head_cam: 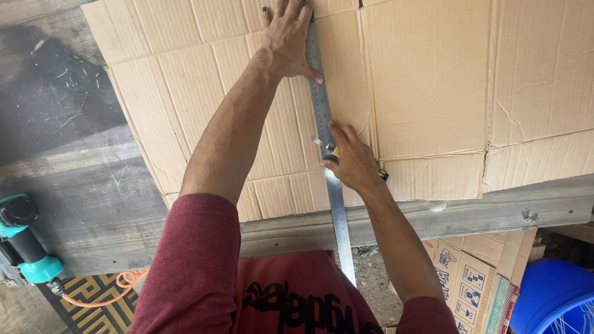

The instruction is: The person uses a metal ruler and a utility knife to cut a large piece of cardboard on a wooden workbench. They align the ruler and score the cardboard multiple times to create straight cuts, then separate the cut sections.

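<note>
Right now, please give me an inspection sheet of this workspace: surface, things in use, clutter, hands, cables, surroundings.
Surface: grey worn wooden table, scratched, with a dark stain at the far left.
Things in use: flattened cardboard sheet lies on the table; long metal ruler lies across it and sticks out past the near table edge.
Clutter: teal and black power tool at the left table edge.
Hands: left hand presses flat on the ruler's far part; right hand holds a yellow utility knife, blade against the ruler.
Cables: orange coiled hose hangs from the power tool.
Surroundings: printed cardboard boxes and a blue plastic tub below at the right; patterned mat at the left.
</note>
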